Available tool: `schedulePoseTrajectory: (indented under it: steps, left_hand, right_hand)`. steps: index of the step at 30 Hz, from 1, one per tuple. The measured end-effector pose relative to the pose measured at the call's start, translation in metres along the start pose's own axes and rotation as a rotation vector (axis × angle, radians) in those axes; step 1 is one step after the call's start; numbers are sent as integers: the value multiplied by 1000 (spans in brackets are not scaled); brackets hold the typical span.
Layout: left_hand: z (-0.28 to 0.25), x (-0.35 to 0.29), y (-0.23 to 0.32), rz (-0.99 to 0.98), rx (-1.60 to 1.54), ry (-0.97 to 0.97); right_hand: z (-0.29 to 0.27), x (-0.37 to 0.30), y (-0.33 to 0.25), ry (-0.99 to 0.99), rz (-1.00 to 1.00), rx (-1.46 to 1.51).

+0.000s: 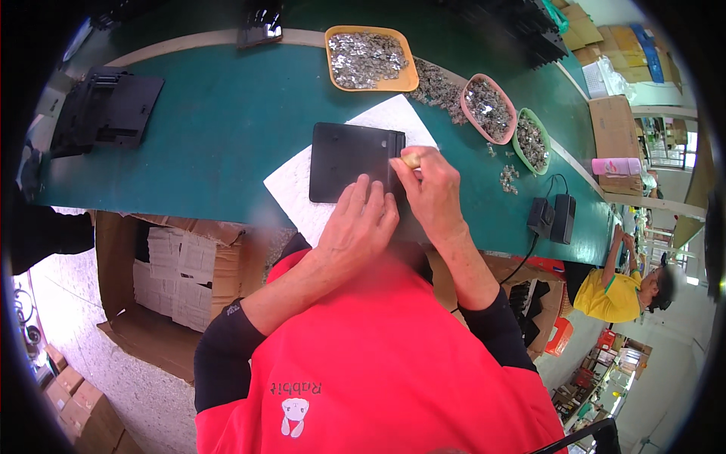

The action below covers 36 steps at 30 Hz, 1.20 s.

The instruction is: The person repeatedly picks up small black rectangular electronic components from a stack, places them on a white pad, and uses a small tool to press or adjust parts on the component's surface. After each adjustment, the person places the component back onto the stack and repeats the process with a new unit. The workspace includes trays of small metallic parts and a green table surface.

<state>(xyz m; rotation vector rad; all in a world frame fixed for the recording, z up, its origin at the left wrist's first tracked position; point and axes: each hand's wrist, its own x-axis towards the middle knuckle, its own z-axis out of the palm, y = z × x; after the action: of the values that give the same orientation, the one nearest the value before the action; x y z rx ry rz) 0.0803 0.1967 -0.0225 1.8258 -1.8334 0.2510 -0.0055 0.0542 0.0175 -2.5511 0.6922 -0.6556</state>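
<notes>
A flat black plastic panel [348,157] lies on a white padded sheet [291,185] at the bench's near edge. My left hand [357,221] rests with outstretched fingers on the panel's near edge. At its right end, by a raised black strip [396,145], my right hand [435,189] is closed round a small tool with a rounded, pale yellow handle [411,160]. The working end of that tool is hidden by the fingers and cannot be made out.
On the green bench [219,129], small metal parts fill a yellow tray [412,79], a pink basket [470,125] and a green basket [520,155]. Black plastic housings [113,106] lie left, power adapters [561,219] right. An open carton [113,265] stands below. A person in yellow [612,295] sits right.
</notes>
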Motion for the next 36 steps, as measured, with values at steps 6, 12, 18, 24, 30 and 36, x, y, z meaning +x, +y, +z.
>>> schedulePoseTrajectory:
  steps: [6, 12, 18, 24, 30, 36]
  left_hand:
    - [-2, 5, -3, -3, -6, -4]
    - [2, 25, -2, -105, -70, -31]
    - [6, 30, -2, -136, -44, -58]
    - [8, 29, 0, -167, 9, -56]
    - [10, 30, 1, -188, 6, -38]
    - [10, 30, 1, -168, 15, -59]
  right_hand:
    - [-3, 30, 21, -66, 281, 139]
    - [-7, 26, 32, -60, 652, 668]
    - [-12, 32, 37, -5, 627, 726]
    - [2, 67, 44, -116, 469, 434]
    - [8, 67, 43, -107, 179, -13]
    - [12, 41, 12, 27, 76, -124]
